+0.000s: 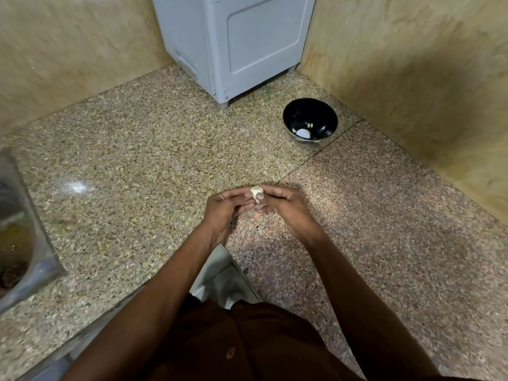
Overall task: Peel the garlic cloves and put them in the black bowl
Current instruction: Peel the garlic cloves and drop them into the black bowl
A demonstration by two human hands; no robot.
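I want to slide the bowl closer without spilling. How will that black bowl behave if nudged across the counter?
The black bowl looks rounded with a narrow base, so it may rock or tip if pushed at the rim. The polished counter probably lets it slide easily. It holds only a few garlic pieces, so it is likely light.

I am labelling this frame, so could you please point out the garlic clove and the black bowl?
small white garlic clove (256, 192): head view, on its exposed top.
round glossy black bowl (295, 114): head view, on its inner left wall.

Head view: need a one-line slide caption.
Both hands, left hand and right hand, pinch a garlic clove over the granite counter; black bowl behind already holds pale pieces.
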